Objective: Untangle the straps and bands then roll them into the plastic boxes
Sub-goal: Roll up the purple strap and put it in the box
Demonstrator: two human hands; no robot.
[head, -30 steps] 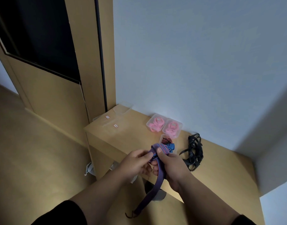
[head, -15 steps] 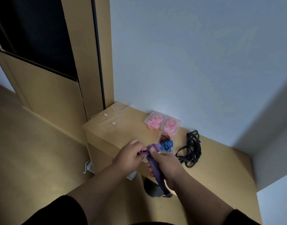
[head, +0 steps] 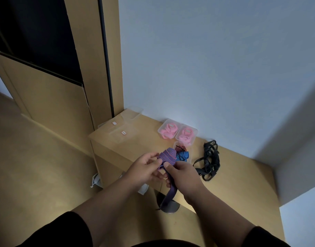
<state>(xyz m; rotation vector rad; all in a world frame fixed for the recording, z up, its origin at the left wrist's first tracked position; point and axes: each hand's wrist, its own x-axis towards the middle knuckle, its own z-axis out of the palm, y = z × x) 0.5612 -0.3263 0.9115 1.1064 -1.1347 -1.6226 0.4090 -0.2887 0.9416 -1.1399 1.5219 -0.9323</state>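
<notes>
Wooden counter [head: 242, 177] against wall; I see both hands, left hand [head: 144, 169] and right hand [head: 184, 175], fingers curled, pinching the purple strap [head: 168, 156] (tail hanging).

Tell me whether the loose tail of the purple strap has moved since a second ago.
Yes. The purple strap has been wound up: its tail now ends beside the table edge, higher than before, and the roll between both hands is fatter.
</notes>
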